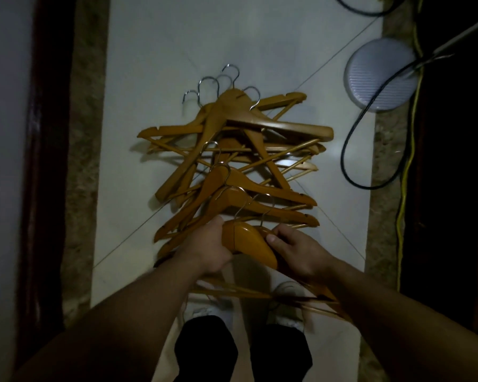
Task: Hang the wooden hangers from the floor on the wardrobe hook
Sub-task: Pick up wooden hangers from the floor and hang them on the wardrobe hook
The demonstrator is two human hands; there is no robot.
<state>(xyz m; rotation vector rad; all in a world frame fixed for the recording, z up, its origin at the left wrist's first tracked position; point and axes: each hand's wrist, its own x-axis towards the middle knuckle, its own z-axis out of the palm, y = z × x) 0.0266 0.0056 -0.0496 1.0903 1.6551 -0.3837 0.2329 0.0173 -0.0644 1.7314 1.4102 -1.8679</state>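
The room is dim. The shiny white tile floor (155, 51) has a speckled brown stone strip (86, 133) along each side. A dark brown wooden frame (47, 133) stands at the left. At the right, a thin black cable (342, 158) crosses a round white ribbed disc (381, 78), beside a thin yellow cable (404, 188).

Floor (149, 51) bears heaped wooden hangers (232, 125), cable (343, 150), perhaps a lid (381, 75).

Hangers (232, 150) were all honey-orange wood, hooks (209, 81) silver. Nearest hanger (249, 241) was the same orange, glossier. Floor (177, 37) was off-white tile with thin dark joint lines. Speckled grey-brown strips (86, 133) ran along its left and right edges. Round disc (381, 75) at the right edge was pale lilac-white with fine ribbed stripes. One black cable (345, 150), one yellow cable (410, 150). Trousers (204, 351) black, shoes (287, 321) white.
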